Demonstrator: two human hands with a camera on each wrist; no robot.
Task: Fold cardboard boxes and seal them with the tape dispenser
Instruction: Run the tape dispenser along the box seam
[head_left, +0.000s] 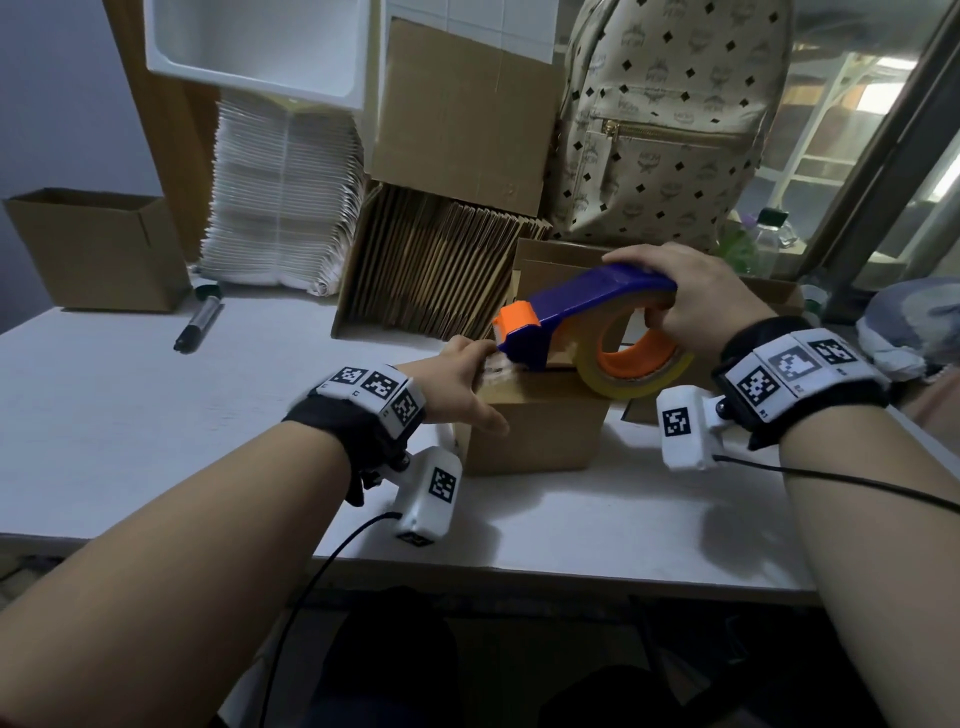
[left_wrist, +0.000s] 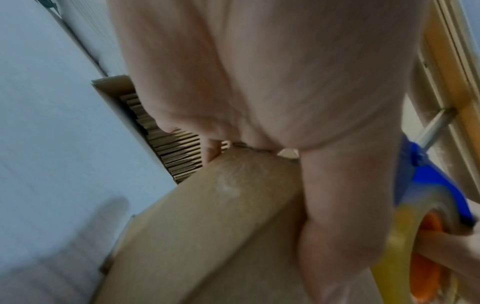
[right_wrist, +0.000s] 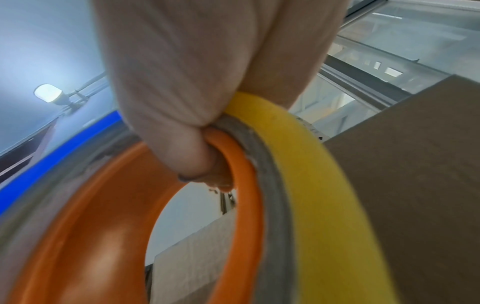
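Observation:
A small closed cardboard box (head_left: 540, 431) stands on the white table (head_left: 156, 415) in front of me. My left hand (head_left: 462, 384) grips its top left corner, thumb down the near face and fingers curled over the far edge. The left wrist view shows that hand (left_wrist: 259, 102) wrapped over the box (left_wrist: 207, 236). My right hand (head_left: 691, 301) grips a blue and orange tape dispenser (head_left: 571, 306), fingers hooked through the hub. Its orange nose sits at the box's top, close to my left fingers. The yellowish tape roll (head_left: 634, 364) hangs over the box's right edge. In the right wrist view my fingers (right_wrist: 194, 160) curl round the orange hub (right_wrist: 103, 246).
An open cardboard box (head_left: 98, 249) and a marker (head_left: 200, 322) lie at the left. Behind stand a stack of white sheets (head_left: 285, 208), a carton of flat cardboard blanks (head_left: 436, 265), another box (head_left: 462, 114) and a patterned backpack (head_left: 670, 119). The table's front edge (head_left: 519, 566) is near.

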